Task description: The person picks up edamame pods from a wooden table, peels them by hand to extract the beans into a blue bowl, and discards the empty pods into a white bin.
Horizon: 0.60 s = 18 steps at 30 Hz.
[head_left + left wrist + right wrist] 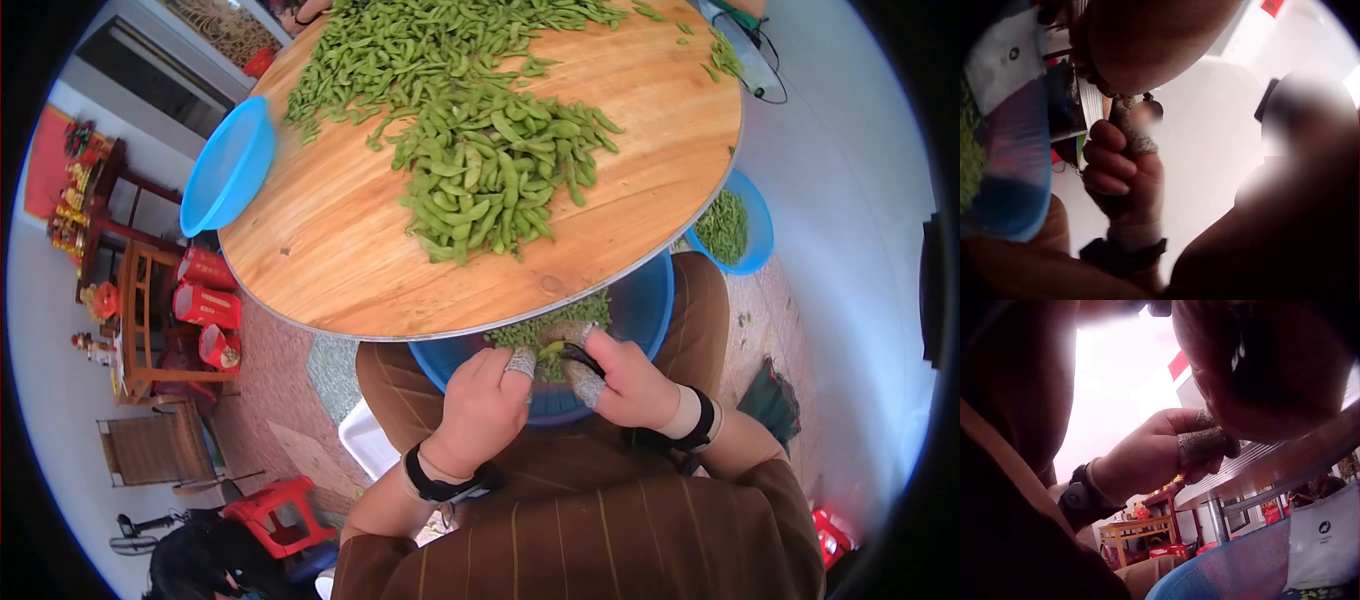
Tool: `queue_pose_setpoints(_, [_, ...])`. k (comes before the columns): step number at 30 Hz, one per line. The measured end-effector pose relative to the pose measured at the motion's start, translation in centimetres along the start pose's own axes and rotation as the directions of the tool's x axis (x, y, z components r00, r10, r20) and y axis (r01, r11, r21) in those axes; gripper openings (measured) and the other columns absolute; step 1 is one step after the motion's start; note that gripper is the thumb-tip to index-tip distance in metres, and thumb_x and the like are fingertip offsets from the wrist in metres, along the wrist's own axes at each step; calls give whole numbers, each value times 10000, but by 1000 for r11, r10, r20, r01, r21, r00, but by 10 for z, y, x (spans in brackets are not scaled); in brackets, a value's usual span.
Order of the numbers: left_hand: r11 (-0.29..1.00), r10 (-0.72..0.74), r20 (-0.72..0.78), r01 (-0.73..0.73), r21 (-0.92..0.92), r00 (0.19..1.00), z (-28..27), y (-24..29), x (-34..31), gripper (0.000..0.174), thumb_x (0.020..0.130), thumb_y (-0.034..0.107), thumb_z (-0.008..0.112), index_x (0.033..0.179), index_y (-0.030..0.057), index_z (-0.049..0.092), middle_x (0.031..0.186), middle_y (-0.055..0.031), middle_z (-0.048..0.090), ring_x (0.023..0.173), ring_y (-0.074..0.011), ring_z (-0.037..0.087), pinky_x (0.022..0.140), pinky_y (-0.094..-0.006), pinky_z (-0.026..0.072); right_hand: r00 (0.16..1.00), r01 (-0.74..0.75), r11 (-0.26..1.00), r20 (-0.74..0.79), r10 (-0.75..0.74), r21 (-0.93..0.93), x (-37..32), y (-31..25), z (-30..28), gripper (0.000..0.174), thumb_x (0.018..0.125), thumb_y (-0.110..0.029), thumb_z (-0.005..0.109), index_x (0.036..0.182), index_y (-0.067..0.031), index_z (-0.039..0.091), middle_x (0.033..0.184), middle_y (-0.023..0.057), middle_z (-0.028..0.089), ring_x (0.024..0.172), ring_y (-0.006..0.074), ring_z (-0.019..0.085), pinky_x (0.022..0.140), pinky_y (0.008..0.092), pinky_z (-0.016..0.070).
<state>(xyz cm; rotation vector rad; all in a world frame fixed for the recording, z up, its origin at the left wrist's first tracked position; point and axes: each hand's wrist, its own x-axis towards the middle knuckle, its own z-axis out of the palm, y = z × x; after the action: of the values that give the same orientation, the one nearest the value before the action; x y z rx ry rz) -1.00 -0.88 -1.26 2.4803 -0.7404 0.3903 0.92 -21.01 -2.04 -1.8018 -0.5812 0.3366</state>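
Note:
Over a blue basin point(655, 315) on the person's lap, both hands work close together. The left hand point(485, 405) pinches a green edamame pod point(550, 352) at its fingertips. Curled fingers of the right hand point(635, 388) grip a small black, curved tool point(582, 357) beside the pod; its working end is hidden. Speckled grey wraps cover some fingertips on both hands, such as the left finger wrap point(521, 362). Small green beans point(500, 333) lie in the basin below. In the right wrist view, the left hand point(1147, 447) shows from the side.
A near pile of pods point(490, 180) and a larger far pile point(420, 50) lie on the round wooden table point(330, 270). A blue bowl point(230, 165) leans at its left edge. Right of the table is another blue basin point(760, 225) with green contents. A red stool point(285, 515) stands lower left.

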Motion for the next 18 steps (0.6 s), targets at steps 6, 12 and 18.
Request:
queue_pose_setpoints(6, [715, -163, 338, 347, -607, 927, -7, -12, 4, 131, 783, 21, 627, 912, 4, 610, 766, -118, 596, 636, -237, 561, 601, -316, 476, 903, -398, 727, 376, 206, 559, -3, 0, -12, 385, 927, -110, 485, 1304, -79, 411, 799, 36, 546, 587, 104, 536, 523, 247, 455])
queue_pose_setpoints(12, [-349, -16, 697, 649, -676, 717, 10, -26, -10, 114, 900, 64, 552, 975, 24, 628, 750, -14, 591, 657, -82, 548, 569, -216, 437, 801, -599, 317, 551, 234, 735, -4, -2, -21, 353, 947, -171, 470, 1288, -93, 425, 690, -9, 506, 492, 59, 482, 430, 224, 411])
queue_pose_setpoints(18, [326, -291, 659, 719, -614, 694, 10, -21, 0, 123, 914, 86, 544, 966, 19, 633, 763, -16, 592, 622, -68, 507, 560, -204, 412, 993, -111, 991, 41, 114, -74, -7, 29, 3, 416, 872, -78, 506, 1279, -70, 421, 755, 58, 590, 639, 103, 617, 504, 273, 478])
